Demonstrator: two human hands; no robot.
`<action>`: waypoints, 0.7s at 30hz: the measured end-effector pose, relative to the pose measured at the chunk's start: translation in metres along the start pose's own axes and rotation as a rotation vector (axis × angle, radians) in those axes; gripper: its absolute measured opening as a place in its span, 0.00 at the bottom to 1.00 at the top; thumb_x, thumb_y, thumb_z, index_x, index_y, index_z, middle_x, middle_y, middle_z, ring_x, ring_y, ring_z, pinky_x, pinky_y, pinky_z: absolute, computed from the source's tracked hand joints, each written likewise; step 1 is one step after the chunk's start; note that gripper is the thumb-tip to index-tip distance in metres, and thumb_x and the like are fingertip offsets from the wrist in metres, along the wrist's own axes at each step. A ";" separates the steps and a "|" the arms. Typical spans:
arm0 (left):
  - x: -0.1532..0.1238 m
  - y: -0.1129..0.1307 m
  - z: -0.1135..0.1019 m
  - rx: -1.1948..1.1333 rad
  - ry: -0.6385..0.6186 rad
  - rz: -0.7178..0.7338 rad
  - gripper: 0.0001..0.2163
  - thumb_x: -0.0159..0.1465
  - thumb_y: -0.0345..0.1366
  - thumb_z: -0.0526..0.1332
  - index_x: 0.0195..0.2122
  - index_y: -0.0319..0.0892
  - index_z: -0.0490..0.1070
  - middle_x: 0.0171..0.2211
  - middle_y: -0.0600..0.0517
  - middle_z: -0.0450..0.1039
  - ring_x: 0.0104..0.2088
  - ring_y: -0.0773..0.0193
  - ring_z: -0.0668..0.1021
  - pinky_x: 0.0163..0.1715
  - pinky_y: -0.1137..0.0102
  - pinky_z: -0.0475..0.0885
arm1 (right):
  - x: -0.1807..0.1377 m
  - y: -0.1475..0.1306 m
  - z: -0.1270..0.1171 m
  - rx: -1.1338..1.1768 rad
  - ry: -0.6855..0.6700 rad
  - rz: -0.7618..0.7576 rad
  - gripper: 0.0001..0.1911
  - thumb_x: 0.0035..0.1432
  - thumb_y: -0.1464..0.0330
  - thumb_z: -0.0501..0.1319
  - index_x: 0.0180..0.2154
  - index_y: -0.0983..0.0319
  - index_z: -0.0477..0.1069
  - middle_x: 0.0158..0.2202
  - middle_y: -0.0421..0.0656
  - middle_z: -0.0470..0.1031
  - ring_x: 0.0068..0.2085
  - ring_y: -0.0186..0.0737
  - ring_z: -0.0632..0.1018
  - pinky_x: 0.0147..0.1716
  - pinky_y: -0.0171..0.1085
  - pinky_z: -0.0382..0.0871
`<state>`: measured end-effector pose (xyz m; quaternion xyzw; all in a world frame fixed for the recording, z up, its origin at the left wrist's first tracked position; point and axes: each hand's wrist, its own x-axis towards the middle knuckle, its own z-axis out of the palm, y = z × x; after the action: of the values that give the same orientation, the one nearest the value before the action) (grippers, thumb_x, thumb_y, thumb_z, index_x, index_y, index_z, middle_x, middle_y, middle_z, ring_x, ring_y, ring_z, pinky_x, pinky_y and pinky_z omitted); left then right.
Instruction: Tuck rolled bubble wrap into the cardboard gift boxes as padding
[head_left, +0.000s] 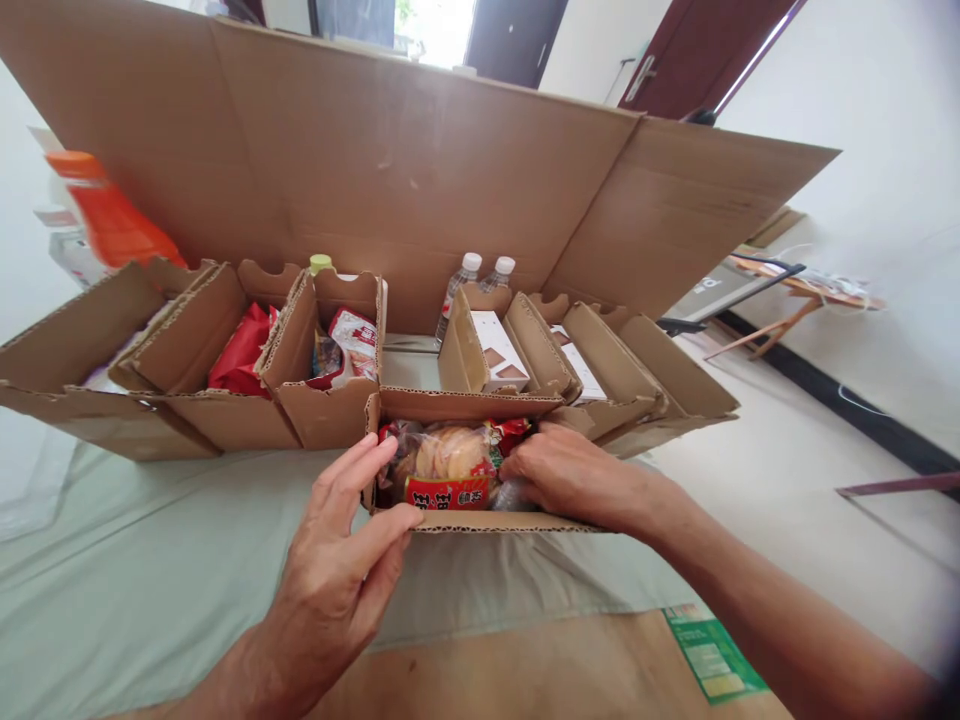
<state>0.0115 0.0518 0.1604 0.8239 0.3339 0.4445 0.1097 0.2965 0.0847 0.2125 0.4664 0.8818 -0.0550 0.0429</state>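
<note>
A narrow cardboard box (pixel 480 522) stands in front of me. Inside lies a clear and red packet of biscuits (pixel 450 455), round pale biscuits showing through the film. My left hand (pixel 341 540) grips the box's front left corner, thumb on the front rim and fingers over the left wall, their tips close to the packet. At the right end, my right hand (pixel 562 470) reaches into the box with curled fingers against the packet's red end. Its fingertips are partly hidden. Some greyish clear plastic (pixel 511 496) shows below those fingers.
Behind stands a row of cardboard compartments (pixel 240 420) holding a red bag (pixel 244 350), a red and white packet (pixel 354 345) and white boxes (pixel 499 350). Two bottles (pixel 459 290) and an orange bottle (pixel 112 215) stand farther back, before a tall cardboard panel (pixel 420 170).
</note>
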 end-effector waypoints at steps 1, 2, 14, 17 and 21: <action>-0.002 0.000 0.000 0.005 0.017 -0.011 0.16 0.67 0.24 0.59 0.51 0.52 0.73 0.70 0.48 0.57 0.68 0.47 0.65 0.62 0.46 0.70 | -0.007 0.000 -0.009 0.021 0.034 -0.006 0.05 0.55 0.72 0.69 0.30 0.56 0.81 0.27 0.40 0.82 0.30 0.40 0.80 0.32 0.39 0.68; -0.006 -0.001 -0.001 0.009 0.041 -0.034 0.19 0.68 0.26 0.60 0.56 0.53 0.71 0.72 0.48 0.54 0.69 0.48 0.65 0.63 0.47 0.69 | -0.018 0.001 -0.019 0.051 0.112 -0.001 0.04 0.58 0.67 0.68 0.36 0.55 0.82 0.33 0.41 0.84 0.36 0.43 0.82 0.37 0.41 0.71; -0.027 -0.038 0.044 -0.608 -0.064 -0.594 0.43 0.64 0.50 0.65 0.74 0.45 0.46 0.74 0.40 0.49 0.73 0.42 0.56 0.71 0.45 0.51 | -0.082 -0.022 0.077 0.733 0.630 0.552 0.42 0.59 0.42 0.61 0.65 0.60 0.65 0.62 0.54 0.73 0.56 0.55 0.78 0.55 0.51 0.75; -0.025 -0.025 0.054 -0.693 -0.021 -0.581 0.43 0.64 0.49 0.65 0.74 0.45 0.43 0.76 0.42 0.45 0.74 0.44 0.51 0.72 0.48 0.48 | -0.067 -0.049 0.099 0.860 0.773 0.572 0.41 0.64 0.45 0.58 0.69 0.61 0.58 0.68 0.53 0.65 0.68 0.57 0.67 0.66 0.55 0.62; -0.080 0.003 0.024 -0.670 0.031 -0.643 0.40 0.65 0.46 0.66 0.74 0.49 0.47 0.76 0.47 0.46 0.75 0.47 0.51 0.73 0.52 0.50 | -0.080 -0.110 0.113 0.861 0.894 0.594 0.39 0.67 0.55 0.59 0.73 0.56 0.50 0.72 0.47 0.58 0.71 0.55 0.61 0.68 0.54 0.59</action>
<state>0.0015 0.0005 0.0950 0.5909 0.4121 0.4836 0.4972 0.2532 -0.0572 0.1168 0.6417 0.5494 -0.1885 -0.5008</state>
